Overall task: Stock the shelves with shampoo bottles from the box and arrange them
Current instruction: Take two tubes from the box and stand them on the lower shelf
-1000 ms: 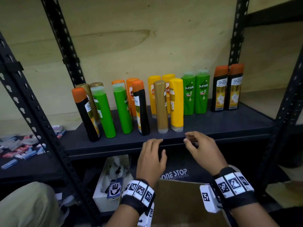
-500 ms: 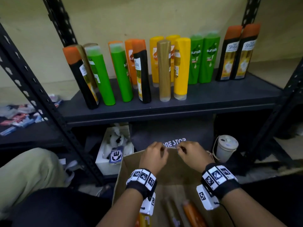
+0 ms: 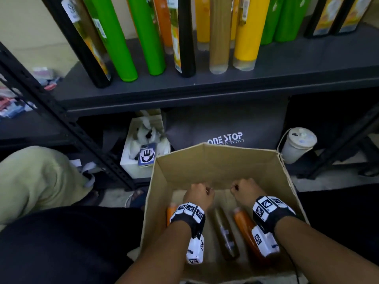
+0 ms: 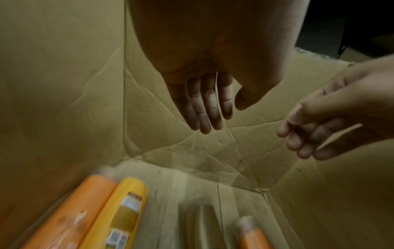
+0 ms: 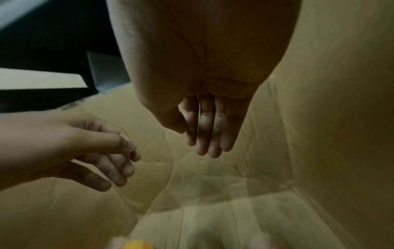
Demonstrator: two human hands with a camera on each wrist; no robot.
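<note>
A dark metal shelf (image 3: 225,87) spans the top of the head view, carrying a row of upright shampoo bottles (image 3: 141,37) in green, black, orange, tan and yellow. Below it, on the floor, stands an open cardboard box (image 3: 215,160), in front of a dark bag (image 3: 223,128) printed "ONE STOP" and between a small white carton (image 3: 131,167) and a white lidded tub (image 3: 297,144). Inside the box several bottles lie flat on the bottom: an orange bottle (image 4: 70,217) against the left wall touching a yellow bottle (image 4: 121,214), a brown bottle (image 3: 225,234) in the middle, and another orange one (image 3: 246,228) to the right. Both hands hang inside the box above these bottles, near each other but apart. The left hand (image 3: 198,195) holds nothing, fingers (image 4: 204,107) loosely extended downward. The right hand (image 3: 245,192) is likewise empty, its fingers (image 5: 206,131) relaxed and nearly straight.
</note>
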